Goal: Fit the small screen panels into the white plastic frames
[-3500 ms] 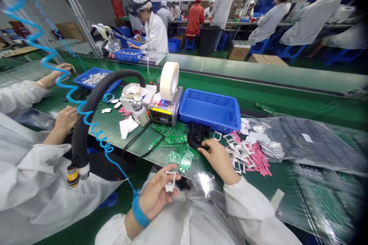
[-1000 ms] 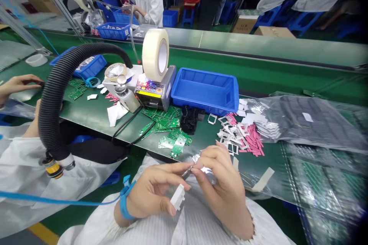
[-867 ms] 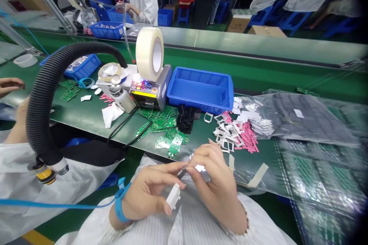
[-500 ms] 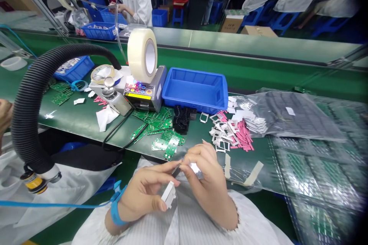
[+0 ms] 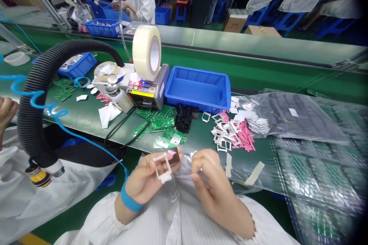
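My left hand (image 5: 148, 174) is turned palm up. Its thumb and fingers grip a white plastic frame (image 5: 156, 166), an open rectangle. On the same fingers lies a small dark display panel (image 5: 174, 157) with a pink patch on it, just beyond the frame. My right hand (image 5: 211, 180) is a short way to the right, thumb and forefinger pinched together. A thin shiny clear film (image 5: 187, 160) shows at its fingertips, partly hidden by them. A blue wrist strap (image 5: 130, 198) circles my left wrist.
White frames (image 5: 225, 132) and pink strips (image 5: 244, 138) lie piled beyond my right hand. Green circuit boards (image 5: 158, 118) and black parts (image 5: 183, 118) sit before a blue bin (image 5: 198, 88). A tape dispenser (image 5: 148, 90) and black hose (image 5: 24, 103) stand left.
My hands have moved apart, the right one rightward. My left hand has turned palm up, so the frame's opening and the dark panel now show. The strap's blue cord has swung upward.
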### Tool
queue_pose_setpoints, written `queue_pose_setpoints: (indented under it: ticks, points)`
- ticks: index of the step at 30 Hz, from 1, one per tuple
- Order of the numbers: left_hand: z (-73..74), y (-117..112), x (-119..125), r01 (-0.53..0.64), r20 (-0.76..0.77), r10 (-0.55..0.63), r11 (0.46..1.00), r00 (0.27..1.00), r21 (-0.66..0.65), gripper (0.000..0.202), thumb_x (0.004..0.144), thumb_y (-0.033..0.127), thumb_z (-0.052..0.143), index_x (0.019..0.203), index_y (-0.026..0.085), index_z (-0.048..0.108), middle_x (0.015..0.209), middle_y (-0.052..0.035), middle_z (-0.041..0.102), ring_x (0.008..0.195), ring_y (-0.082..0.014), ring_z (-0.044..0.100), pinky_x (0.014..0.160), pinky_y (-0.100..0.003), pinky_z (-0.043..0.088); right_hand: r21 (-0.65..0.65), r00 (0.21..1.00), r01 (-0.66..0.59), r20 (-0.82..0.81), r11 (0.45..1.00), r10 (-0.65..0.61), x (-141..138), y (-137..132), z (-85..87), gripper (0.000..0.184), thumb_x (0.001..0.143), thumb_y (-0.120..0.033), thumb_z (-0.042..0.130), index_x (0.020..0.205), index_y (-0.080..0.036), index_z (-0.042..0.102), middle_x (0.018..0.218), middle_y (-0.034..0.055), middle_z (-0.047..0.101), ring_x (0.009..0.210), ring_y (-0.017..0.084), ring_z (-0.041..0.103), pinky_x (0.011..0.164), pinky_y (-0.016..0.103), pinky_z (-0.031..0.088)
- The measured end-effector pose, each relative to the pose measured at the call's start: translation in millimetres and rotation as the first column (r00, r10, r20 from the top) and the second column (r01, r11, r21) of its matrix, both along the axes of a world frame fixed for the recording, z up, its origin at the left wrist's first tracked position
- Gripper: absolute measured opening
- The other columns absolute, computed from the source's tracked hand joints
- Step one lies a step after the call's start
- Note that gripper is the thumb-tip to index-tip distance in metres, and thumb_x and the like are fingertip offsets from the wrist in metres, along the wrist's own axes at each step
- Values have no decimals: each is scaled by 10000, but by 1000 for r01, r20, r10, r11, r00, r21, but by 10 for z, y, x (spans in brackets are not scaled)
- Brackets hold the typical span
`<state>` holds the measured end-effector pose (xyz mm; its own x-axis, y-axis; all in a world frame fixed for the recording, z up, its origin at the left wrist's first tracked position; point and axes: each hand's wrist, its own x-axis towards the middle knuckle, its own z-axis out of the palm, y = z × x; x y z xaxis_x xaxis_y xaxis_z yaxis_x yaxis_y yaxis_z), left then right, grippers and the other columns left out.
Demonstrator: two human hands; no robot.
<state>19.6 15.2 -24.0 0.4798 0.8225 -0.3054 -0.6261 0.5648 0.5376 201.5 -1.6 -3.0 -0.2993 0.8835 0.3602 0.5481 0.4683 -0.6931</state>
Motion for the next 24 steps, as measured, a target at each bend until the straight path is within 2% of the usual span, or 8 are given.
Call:
queue_pose_setpoints:
  ticks: [5,7,10,12,14,17,20,24]
  points:
    - [-35,31,-9,4,154,20,988,988,-153,332,695,446,694,834,148,738,1087,-93,699,1088,-256,595,1114,-472,260,0,924,160,352,987,-150,177,142,-452,230,890,-171,410,667,-193,462,669,22,499,663,171,430,618,314,302]
    - [-20,19,-5,31,165,-5,987,986,-155,351,681,463,700,827,146,739,1113,-94,686,1095,-263,589,1121,-477,243,34,905,175,389,984,-174,197,200,-495,231,883,-161,420,668,-188,499,666,31,510,666,179,433,626,326,303]
    - [22,-3,11,33,142,-17,993,990,-114,348,676,456,706,829,145,741,1123,-95,679,1093,-272,585,1098,-467,280,71,956,102,270,992,-118,174,229,-259,121,904,-209,435,949,-181,544,875,69,575,843,208,503,731,363,370]
    - [46,-14,19,41,120,-32,996,992,-76,345,669,447,714,839,148,742,1071,-100,693,1057,-283,599,1030,-460,358,119,976,-24,220,993,-3,120,229,-30,285,895,-330,497,1139,-185,486,1017,92,584,969,231,515,848,419,376]
    - [60,-20,22,61,97,-57,997,994,-37,347,646,430,737,853,151,741,972,-96,711,991,-279,621,901,-407,445,148,960,-130,265,980,87,45,233,130,393,854,-404,562,1181,-204,478,1083,93,592,1018,250,518,948,490,312]
    - [62,-24,21,72,62,-72,997,995,5,341,619,383,769,858,142,736,842,-66,707,852,-213,638,731,-288,464,155,946,-140,312,978,86,-45,254,169,255,838,-283,597,1085,-232,554,1023,55,624,979,233,540,1005,538,235]
    - [62,-18,23,52,92,-53,999,994,15,327,643,388,753,847,133,734,810,-55,702,778,-165,630,703,-255,453,120,978,-100,195,988,75,-57,280,98,221,820,-293,631,1034,-259,588,922,28,639,913,217,567,1000,542,261]
    - [88,-5,30,147,221,-151,988,964,37,332,646,445,732,818,161,737,967,-110,712,1008,-272,616,888,-390,426,-127,941,-196,-305,972,150,-61,277,22,323,780,-457,650,1033,-263,598,943,50,632,918,216,598,881,441,455]
